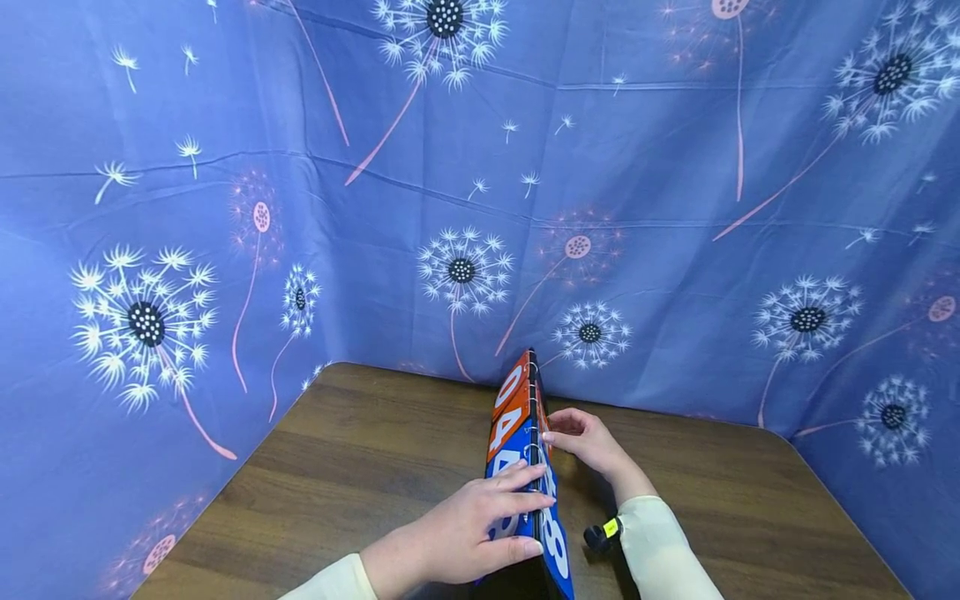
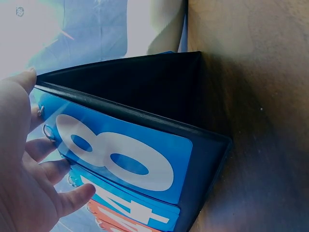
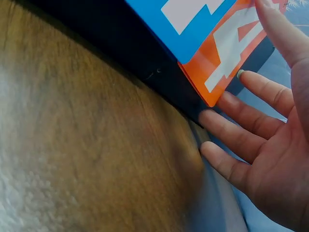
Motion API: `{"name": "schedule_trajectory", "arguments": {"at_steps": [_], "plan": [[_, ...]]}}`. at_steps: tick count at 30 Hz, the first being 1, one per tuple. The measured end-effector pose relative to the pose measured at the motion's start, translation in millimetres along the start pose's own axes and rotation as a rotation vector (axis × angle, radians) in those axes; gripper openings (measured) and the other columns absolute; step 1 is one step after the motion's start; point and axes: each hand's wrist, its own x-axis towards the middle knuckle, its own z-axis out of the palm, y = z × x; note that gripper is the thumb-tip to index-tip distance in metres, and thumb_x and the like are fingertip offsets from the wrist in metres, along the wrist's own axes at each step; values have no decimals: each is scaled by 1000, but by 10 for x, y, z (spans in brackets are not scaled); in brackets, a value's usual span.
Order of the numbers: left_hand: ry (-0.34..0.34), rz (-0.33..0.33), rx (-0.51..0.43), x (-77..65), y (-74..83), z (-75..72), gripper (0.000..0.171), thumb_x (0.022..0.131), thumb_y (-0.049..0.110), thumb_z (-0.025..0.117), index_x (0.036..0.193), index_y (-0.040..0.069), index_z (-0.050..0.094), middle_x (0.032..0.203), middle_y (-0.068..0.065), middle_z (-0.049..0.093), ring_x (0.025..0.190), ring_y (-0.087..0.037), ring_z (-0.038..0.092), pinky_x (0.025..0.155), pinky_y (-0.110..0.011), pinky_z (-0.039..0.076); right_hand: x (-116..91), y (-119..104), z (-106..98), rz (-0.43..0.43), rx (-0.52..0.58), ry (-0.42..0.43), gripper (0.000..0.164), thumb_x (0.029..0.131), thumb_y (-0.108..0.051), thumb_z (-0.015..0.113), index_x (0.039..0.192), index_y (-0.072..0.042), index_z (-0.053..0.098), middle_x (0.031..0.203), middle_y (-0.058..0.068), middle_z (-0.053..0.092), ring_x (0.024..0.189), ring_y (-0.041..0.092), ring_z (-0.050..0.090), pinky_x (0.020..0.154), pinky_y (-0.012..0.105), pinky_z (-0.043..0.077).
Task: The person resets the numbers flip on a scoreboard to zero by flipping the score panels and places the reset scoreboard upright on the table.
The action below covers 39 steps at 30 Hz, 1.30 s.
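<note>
- On my head feed the flip scoreboard [image 1: 535, 447] stands tent-like at the middle of the wooden table [image 1: 360, 450], ridge running near to far, presumably so both sloping faces can be reached.
- I have the left hand [image 1: 476, 521] laid over the ridge's near part, fingers spread rather than pinching; I judge it steadies the frame.
- It lies by the metal rings [image 2: 47, 129], above the blue card [image 2: 118, 140] bearing an 8.
- I have the right hand [image 1: 588, 442] at the right face, farther along, fingers spread beside the orange card's [image 3: 219, 60] free corner, thumb over its front. That suits handling a loose edge; how firmly the thumb presses, I cannot tell.
- The cards hang from the ridge, probably so each can swing over.
- Near the right sleeve [image 1: 660, 542] I see a black device [image 1: 598, 537] with a yellow label, right of the board.
</note>
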Motion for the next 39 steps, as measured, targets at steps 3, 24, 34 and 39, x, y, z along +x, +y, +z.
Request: {"name": "schedule_trajectory", "arguments": {"at_steps": [3,24,34,39], "plan": [[-3,-6,0,-1,0,-5,47,107,50,47,152,38,49,168,12,31,156,-22,35,118,-52,43,0,1,-3,22,-32,29,49,86,-42,82,124,-12,69,118,9,73,103,21,67,92,37,56],[-25,-55,-5,-6,22,-3,46,106,56,46,150,44,48,168,17,30,156,-24,34,118,-55,42,-16,94,-22,129,121,152,31,94,-31,76,102,-1,74,97,9,73,80,19,68,71,28,61],[-46,-72,-39,5,21,-17,45,106,56,45,149,46,48,167,18,30,157,-25,33,118,-56,41,1,81,-39,111,121,239,38,94,-28,76,121,-1,74,108,14,76,82,18,68,72,27,61],[-54,-82,-43,6,13,-12,45,106,57,44,150,46,47,167,19,30,158,-23,31,119,-57,40,-5,43,-102,112,139,278,31,93,-25,77,111,1,75,96,7,74,77,16,64,68,27,57]]}}
